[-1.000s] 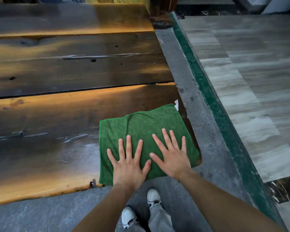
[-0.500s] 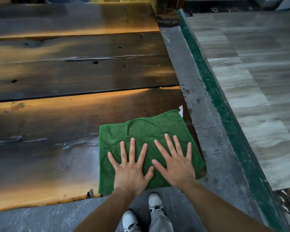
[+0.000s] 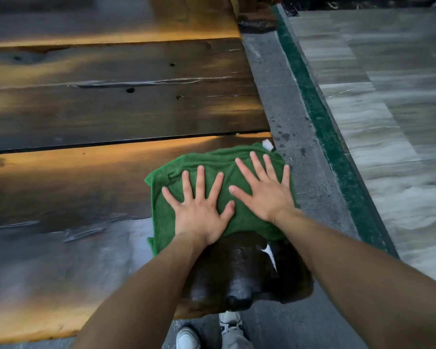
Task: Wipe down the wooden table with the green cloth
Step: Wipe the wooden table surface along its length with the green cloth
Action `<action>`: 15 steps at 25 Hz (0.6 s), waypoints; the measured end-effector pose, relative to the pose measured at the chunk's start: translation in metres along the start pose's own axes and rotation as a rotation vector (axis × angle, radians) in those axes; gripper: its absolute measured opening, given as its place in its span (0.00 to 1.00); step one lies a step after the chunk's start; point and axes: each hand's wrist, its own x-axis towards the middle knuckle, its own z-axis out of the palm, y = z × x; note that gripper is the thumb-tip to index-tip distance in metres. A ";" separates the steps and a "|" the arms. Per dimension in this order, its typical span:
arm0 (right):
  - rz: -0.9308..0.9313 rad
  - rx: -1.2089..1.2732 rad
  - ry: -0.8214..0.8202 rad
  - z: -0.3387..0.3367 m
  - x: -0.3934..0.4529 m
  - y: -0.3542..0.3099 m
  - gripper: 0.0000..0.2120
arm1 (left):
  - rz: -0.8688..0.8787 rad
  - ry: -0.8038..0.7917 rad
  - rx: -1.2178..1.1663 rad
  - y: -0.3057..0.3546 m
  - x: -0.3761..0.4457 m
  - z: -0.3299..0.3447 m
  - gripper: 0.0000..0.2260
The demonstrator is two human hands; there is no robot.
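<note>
Planks of the wooden table (image 3: 116, 107) ran broad and dark away from me, with a black seam between the nearest board and the one beyond it, and I took that seam as my mark for everything else. On my side of the seam, at the right end of the board, lay the green cloth (image 3: 227, 159), slightly bunched along its far edge, its little white tag poking out just short of the seam. Nearer to me than the cloth the wood shone dark and wet, which I judged to be the stretch already wiped, while leftward along the seam the board looked dull and hazy (dust or dried film, I could not tell which).

Both my hands were on the cloth, flat and spread wide, gripping nothing. My left hand (image 3: 202, 210) pressed the middle of it, my right hand (image 3: 264, 195) sat just beside it, further toward the seam and close to the table's right edge.

To wipe well, I reckoned I needed even weight through both palms so the cloth slid rather than rucked up, strokes running with the grain, each pass overlapping the wet patch. Care was wanted at the right edge, where the cloth overhung and could slip off.
</note>
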 end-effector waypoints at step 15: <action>-0.107 -0.025 0.094 0.002 0.019 0.022 0.33 | 0.018 0.056 -0.005 0.011 0.027 0.001 0.35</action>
